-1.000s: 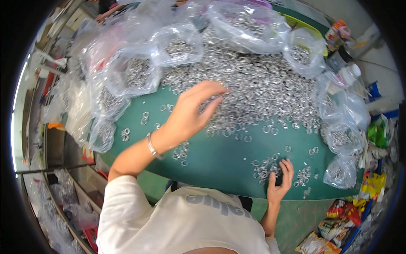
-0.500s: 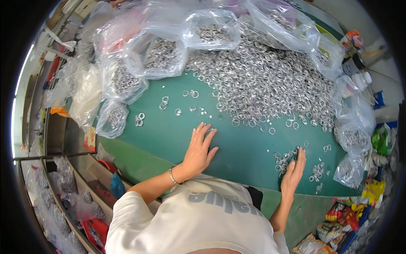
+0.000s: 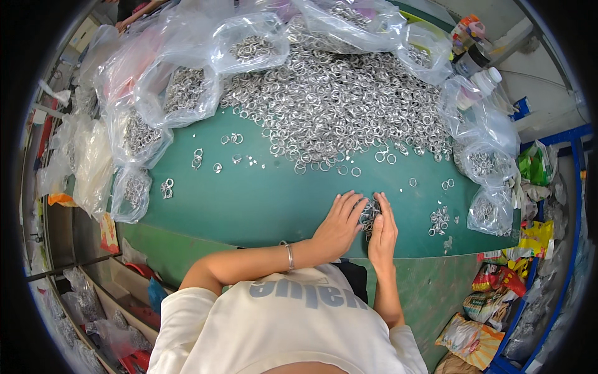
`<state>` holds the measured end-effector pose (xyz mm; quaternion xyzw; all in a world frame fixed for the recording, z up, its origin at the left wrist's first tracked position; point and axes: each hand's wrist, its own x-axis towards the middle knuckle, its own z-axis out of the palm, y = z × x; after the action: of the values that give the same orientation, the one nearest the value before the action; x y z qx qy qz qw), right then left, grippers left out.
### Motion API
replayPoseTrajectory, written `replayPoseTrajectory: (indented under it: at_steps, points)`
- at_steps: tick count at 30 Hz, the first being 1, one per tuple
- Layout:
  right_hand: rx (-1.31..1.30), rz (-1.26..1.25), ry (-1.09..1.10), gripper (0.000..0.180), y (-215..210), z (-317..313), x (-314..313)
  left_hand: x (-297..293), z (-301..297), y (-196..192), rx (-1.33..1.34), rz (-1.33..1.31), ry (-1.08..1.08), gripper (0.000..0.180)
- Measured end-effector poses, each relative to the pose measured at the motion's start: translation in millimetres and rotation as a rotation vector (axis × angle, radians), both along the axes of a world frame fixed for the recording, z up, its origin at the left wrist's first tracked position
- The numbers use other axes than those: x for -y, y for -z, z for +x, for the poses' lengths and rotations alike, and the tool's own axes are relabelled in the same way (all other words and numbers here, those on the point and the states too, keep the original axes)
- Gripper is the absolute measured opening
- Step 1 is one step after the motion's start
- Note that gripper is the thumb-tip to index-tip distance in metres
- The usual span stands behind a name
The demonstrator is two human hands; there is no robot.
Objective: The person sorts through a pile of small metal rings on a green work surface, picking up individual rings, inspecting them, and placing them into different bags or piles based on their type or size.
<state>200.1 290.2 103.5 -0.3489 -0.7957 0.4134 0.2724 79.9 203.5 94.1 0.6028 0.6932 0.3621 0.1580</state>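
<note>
A green tabletop point(image 3: 212, 202) fills the middle, with a bent front edge. On its far part lies a huge heap of silver rings point(image 3: 355, 106), spread out wide. Clear bags point(image 3: 148, 103) stand around the heap, at the left, back and right, and many of them have silver rings inside.

The person's left hand point(image 3: 339, 225) lies palm down near the front edge. Its grip is wide and flat, with the fingers straight and side by side. The right hand point(image 3: 382, 232) is just beside it, turned a bit on its side. Its grip is wide too, with the fingers straight and pointing away from the body.

A small bunch of rings point(image 3: 369, 217) sits on the tabletop between the two hands, and the fingers partly hide it. To the right, apart from the hands, is a little group of rings point(image 3: 439, 220). A silver bracelet point(image 3: 289, 255) goes around the left wrist. The littlest thing is one single ring point(image 3: 412, 182), lying alone past the right hand.
</note>
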Motion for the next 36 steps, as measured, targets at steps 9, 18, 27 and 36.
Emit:
replayPoseTrajectory:
  at_steps: [9, 18, 27, 36]
  points:
    - [0.126, 0.202, -0.261, 0.056, -14, 6, -17, -19, -47, -8, 0.018, 0.015, 0.006, 0.023]
    - [0.053, 0.226, -0.168, 0.038, 9, 20, -22, -8, -38, -15, -0.014, 0.013, 0.082, 0.03]
    - [0.123, 0.311, -0.25, 0.033, 6, 15, -24, 1, -36, -12, -0.092, -0.082, 0.097, 0.043]
    - [0.117, 0.342, -0.193, 0.024, -5, 9, -20, 2, -21, 0, -0.18, 0.015, 0.096, 0.04]
